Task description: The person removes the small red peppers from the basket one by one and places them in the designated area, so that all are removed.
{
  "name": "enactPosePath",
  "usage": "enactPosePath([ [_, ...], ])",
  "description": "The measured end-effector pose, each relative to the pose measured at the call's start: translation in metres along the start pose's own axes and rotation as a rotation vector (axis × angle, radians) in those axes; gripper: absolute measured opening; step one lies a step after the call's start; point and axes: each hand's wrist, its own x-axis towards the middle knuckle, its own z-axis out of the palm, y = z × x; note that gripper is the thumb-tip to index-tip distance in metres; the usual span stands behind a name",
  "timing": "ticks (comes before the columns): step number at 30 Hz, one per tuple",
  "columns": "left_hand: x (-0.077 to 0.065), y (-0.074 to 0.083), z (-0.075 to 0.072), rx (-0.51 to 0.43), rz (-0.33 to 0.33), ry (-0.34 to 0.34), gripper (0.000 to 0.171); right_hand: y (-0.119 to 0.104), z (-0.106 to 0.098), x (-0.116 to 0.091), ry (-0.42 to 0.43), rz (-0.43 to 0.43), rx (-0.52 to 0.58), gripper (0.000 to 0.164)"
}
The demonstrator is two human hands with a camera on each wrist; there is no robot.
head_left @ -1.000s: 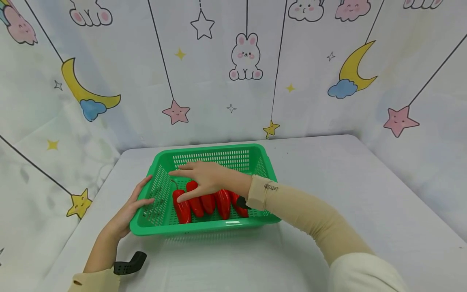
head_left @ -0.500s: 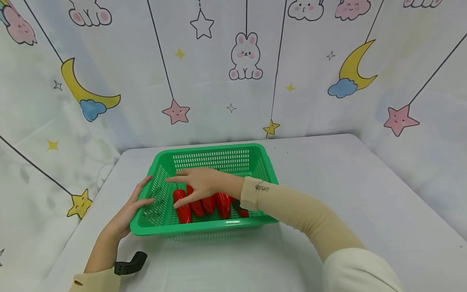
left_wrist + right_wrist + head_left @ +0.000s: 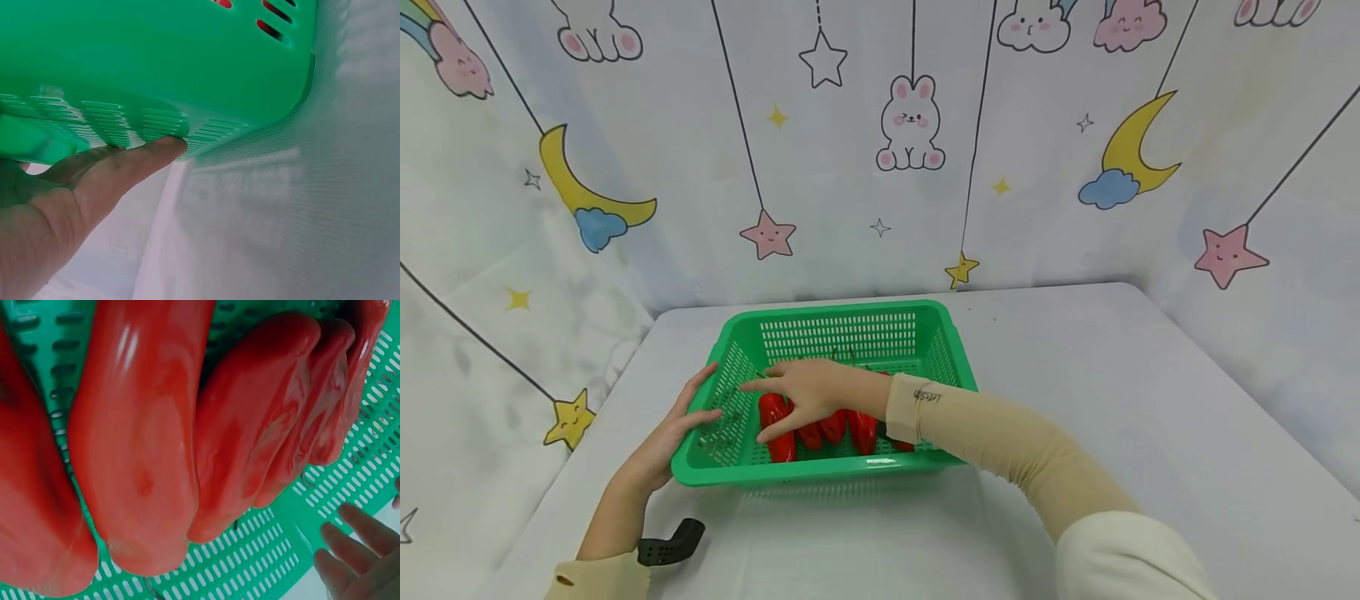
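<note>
From the head view I see the left hand point(image 3: 658, 442) gripping the green basket point(image 3: 790, 473)'s rim, the right hand point(image 3: 808, 393) spread wide over red peppers point(image 3: 777, 429) inside; left wrist, fingers point(image 3: 147, 160) against its outer side; right wrist, straightened fingers point(image 3: 350, 550) apart from the peppers.

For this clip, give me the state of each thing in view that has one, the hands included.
Green basket: upright, uncovered, loaded.
Red peppers: glossy, lying side by side in the basket.
Left hand: holding the basket's left rim, thumb on the inside.
Right hand: fingers spread over the peppers; contact can't be told.
</note>
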Motion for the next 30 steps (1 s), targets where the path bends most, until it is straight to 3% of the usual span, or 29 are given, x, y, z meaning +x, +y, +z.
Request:
enactPosePath([
  [9,0.001,-0.002,0.0,0.014,0.001,0.0,0.065,0.0,0.007,0.005,-0.028,0.015,0.035,0.079],
  [30,0.0,0.0,0.001,0.017,0.002,0.007,0.066,-0.002,0.023,0.012,-0.111,0.057,-0.04,0.08],
])
